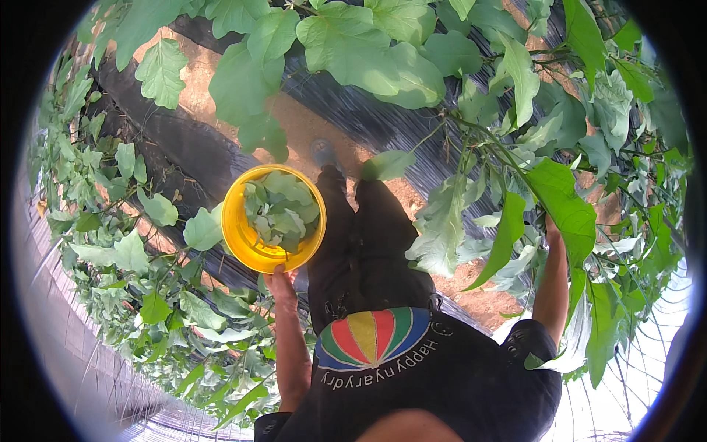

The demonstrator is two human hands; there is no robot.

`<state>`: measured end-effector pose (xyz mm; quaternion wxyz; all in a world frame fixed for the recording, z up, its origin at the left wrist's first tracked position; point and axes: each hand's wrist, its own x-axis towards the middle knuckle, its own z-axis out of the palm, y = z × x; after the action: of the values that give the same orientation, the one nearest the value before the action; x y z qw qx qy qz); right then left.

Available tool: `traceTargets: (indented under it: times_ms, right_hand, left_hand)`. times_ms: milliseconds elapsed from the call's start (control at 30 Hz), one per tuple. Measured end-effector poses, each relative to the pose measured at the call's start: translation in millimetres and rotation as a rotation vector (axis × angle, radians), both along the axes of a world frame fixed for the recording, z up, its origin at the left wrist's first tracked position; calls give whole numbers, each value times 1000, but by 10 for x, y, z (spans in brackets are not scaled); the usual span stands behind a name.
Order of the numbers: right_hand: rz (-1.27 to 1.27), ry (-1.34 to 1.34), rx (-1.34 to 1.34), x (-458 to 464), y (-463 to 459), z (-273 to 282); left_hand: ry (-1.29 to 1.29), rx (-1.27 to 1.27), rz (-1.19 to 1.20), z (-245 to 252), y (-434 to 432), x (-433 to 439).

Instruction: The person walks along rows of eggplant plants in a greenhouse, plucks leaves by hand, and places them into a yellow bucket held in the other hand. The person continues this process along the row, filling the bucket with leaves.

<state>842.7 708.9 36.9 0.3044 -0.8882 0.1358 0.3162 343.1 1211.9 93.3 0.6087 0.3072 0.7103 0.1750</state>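
My left hand grips the near rim of a yellow plastic bucket, which hangs over the soil path to the left of my legs. Cut green leaves lie inside the bucket, gathered towards its far and right side. On the right, my right arm reaches up into the foliage of a broad-leaved plant that looks like eggplant. Only a small part of my right hand shows beside a large bright green leaf. Leaves cover its fingers, so what it touches is hidden.
Dark plastic mulch film covers the beds on both sides of the bare soil path. Dense leafy plants stand along the left. Large leaves overhang the path ahead, and a branch leans in from the right.
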Motion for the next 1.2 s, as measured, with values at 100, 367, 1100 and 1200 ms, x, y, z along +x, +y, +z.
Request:
traceTargets:
  times_ms: [100, 367, 1100, 1200]
  right_hand:
    - [41, 22, -153, -631, -156, -78]
    - [67, 116, 70, -2014, 202, 39]
    - [813, -576, 181, -3352, 5893, 1231]
    - [795, -601, 257, -3462, 5768, 1135]
  left_hand:
    - [10, 20, 4, 15, 20, 20]
    - [8, -27, -96, -159, 345, -146]
    - [-291, -63, -514, -624, 1640, -235]
    - [-362, -48, -552, -605, 1699, -188]
